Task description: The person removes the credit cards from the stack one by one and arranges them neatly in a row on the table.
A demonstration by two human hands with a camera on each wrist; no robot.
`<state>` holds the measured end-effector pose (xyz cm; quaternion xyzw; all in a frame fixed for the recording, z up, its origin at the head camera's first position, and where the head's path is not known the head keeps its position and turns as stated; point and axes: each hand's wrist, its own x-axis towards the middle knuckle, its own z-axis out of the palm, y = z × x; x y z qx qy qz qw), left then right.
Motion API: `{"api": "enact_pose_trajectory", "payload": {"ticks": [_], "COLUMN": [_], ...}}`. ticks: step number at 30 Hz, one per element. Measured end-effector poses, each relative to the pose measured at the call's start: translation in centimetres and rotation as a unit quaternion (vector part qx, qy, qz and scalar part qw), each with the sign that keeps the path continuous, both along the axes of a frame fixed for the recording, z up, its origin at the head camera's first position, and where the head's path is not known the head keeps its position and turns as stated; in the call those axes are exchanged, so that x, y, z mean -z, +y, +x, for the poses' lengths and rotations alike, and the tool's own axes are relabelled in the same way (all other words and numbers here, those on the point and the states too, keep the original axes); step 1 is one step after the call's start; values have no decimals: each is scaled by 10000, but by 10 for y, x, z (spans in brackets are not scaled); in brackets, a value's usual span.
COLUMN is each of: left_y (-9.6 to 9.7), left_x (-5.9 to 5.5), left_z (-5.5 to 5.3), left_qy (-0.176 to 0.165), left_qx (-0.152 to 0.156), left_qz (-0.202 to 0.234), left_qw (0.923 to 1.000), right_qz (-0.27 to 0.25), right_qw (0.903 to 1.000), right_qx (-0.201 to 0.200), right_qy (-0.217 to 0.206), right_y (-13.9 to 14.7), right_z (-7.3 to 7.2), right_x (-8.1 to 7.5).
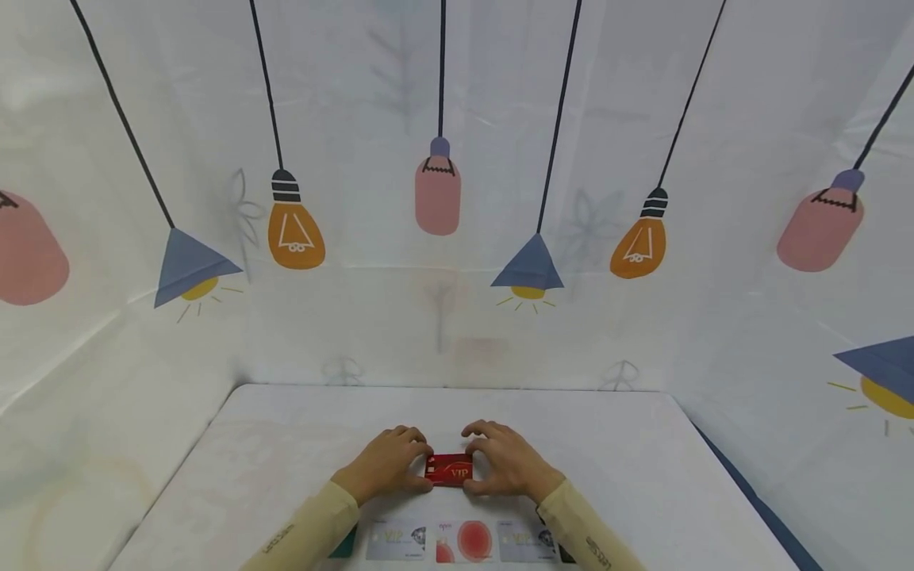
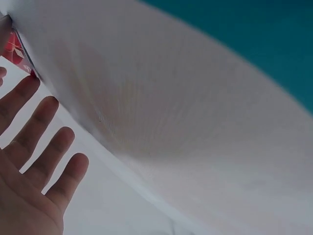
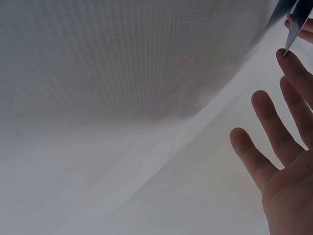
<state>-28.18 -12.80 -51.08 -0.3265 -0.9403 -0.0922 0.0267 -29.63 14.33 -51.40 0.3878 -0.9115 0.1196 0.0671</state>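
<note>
A red card (image 1: 449,470) with gold VIP lettering is held over the white table in the head view. My left hand (image 1: 391,462) pinches its left end between thumb and index finger. At the right end, my right hand (image 1: 508,462) grips it the same way, the other fingers spread out. In the left wrist view a corner of the red card (image 2: 15,53) shows by the index fingertip of the left hand (image 2: 36,161). The right wrist view has the right hand (image 3: 288,171) with a fingertip against the card's thin edge (image 3: 294,34).
Closer to me lies a row of cards: a green card (image 1: 345,546), a silver VIP card (image 1: 396,541), a white card with red circles (image 1: 464,542), another silver VIP card (image 1: 527,542) and a dark card (image 1: 566,556). White lamp-print curtains (image 1: 371,317) enclose the table (image 1: 307,420).
</note>
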Motion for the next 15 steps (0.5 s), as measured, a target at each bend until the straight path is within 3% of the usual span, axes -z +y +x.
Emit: {"api": "enact_pose_trajectory", "payload": {"ticks": [15], "left_y": [-29], "left_x": [1], "left_z": [11], "left_qy": [54], "left_qx": [133], "left_qz": [428], "left_qw": [9990], "right_qz": [-256], "right_qw": [9987], "right_qx": [-146], "right_qy": [405], "right_y": [-14], "right_z": [12], "right_x": [0]}}
